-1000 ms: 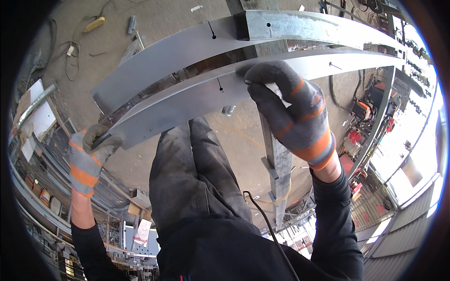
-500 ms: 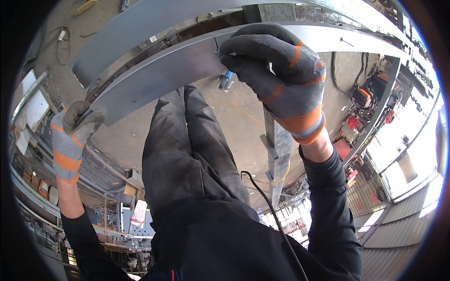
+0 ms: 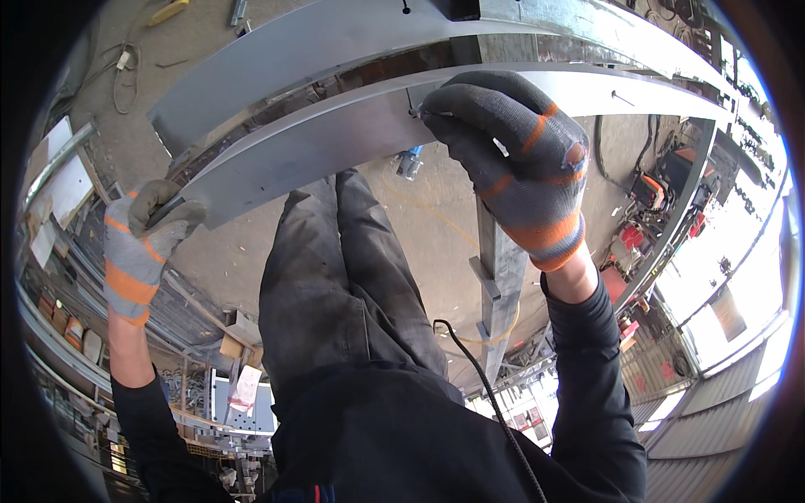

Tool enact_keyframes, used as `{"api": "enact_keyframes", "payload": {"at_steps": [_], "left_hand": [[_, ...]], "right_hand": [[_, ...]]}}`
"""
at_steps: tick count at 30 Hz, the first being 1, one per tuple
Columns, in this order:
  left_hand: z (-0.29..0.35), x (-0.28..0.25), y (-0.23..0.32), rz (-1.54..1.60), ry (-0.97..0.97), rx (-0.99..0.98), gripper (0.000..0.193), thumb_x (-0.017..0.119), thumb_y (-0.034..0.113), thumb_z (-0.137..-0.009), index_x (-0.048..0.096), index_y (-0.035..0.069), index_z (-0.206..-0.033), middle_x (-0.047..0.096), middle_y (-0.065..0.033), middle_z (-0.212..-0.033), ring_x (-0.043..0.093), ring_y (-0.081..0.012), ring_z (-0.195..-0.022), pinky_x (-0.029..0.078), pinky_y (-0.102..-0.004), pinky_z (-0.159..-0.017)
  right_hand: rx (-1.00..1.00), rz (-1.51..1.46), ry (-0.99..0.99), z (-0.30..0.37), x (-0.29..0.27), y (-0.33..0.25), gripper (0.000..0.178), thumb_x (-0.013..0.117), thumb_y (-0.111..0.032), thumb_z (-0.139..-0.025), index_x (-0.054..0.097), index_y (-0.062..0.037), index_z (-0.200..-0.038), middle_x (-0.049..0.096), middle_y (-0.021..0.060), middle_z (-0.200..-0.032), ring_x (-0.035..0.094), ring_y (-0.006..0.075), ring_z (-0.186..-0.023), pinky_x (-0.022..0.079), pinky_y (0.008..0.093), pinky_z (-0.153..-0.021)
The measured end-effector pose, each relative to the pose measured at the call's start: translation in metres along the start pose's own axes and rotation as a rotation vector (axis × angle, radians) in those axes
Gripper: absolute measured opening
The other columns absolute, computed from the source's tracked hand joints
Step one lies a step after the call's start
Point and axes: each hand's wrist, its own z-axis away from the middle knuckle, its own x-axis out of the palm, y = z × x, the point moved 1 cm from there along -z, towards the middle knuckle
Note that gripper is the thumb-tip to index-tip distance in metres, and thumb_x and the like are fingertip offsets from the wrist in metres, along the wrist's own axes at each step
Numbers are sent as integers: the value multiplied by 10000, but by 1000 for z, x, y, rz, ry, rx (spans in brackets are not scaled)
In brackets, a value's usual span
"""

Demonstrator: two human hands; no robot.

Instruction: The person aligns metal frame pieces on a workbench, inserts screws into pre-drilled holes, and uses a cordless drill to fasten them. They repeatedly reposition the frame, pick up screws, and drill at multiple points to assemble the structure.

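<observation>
Head view of 2 gloved hands on a long grey steel plate (image 3: pixel 335 142), which runs from lower left to upper right in front of the person, above their dark trousers (image 3: pixel 352 277). The left hand (image 3: pixel 138 247) is closed around the plate's near left end, fingers curled over the edge. The right hand (image 3: pixel 511 159) is closed at mid-length, fingertips pinched at a small hole (image 3: pixel 411 111) near the plate's upper edge (possibly holding a small pin or marker; the glove hides it). A second steel plate (image 3: pixel 319 42) lies parallel just behind. To do this step well, the left grip should steady the end firmly while the right works squarely at the hole, wrist low, without shifting the plate sideways.
</observation>
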Motion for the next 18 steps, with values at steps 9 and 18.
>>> {"api": "enact_keyframes", "payload": {"at_steps": [9, 18], "left_hand": [[1, -1, 6, 7, -21, -31, 189, 914, 78, -935, 773, -24, -1007, 752, -22, -855, 663, -53, -784, 536, -242, -685], [1, -1, 4, 61, -45, -53, 183, 904, 65, -943, 790, -41, -1039, 749, -28, -841, 661, -70, -780, 537, -260, -699]], "right_hand": [[-28, 16, -59, -8, 1, -3, 332, 834, 18, -819, 791, -103, -1125, 738, 90, -1077, 722, 353, -992, 612, 433, -818], [-138, 171, -98, -12, -1, -7, 392, 826, 50, -833, 804, -92, -1199, 746, 111, -1125, 731, 350, -1017, 616, 420, -864]]}}
